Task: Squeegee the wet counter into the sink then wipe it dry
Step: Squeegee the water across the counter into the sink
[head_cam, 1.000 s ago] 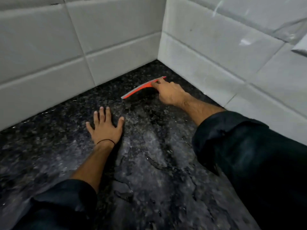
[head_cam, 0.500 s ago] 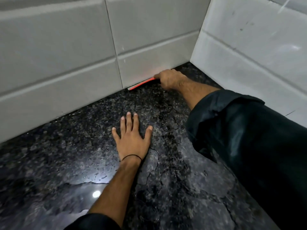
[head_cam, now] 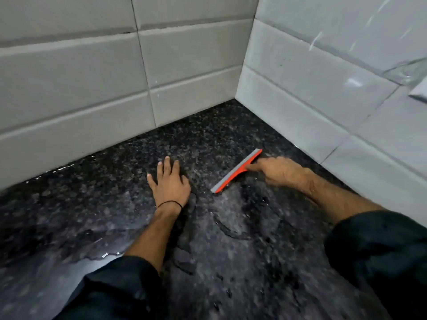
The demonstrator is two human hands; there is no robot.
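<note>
A red squeegee with a grey rubber blade (head_cam: 235, 171) lies edge-down on the wet black granite counter (head_cam: 231, 262), well out from the tiled corner. My right hand (head_cam: 280, 170) is closed around its handle, blurred by motion. My left hand (head_cam: 169, 182) rests flat on the counter to the left of the blade, fingers spread, a thin black band at the wrist. Sheets and beads of water cover the stone in front of both hands. No sink or cloth is in view.
Grey tiled walls meet in a corner: the back wall (head_cam: 92, 93) runs along the far edge, the side wall (head_cam: 335, 88) along the right. A puddle edge glints at the near left (head_cam: 101, 255). My dark sleeves fill the bottom corners.
The squeegee was pressed against the foot of the back wall; my right hand has dragged it toward me and to the right. My left hand stays flat on the counter.
</note>
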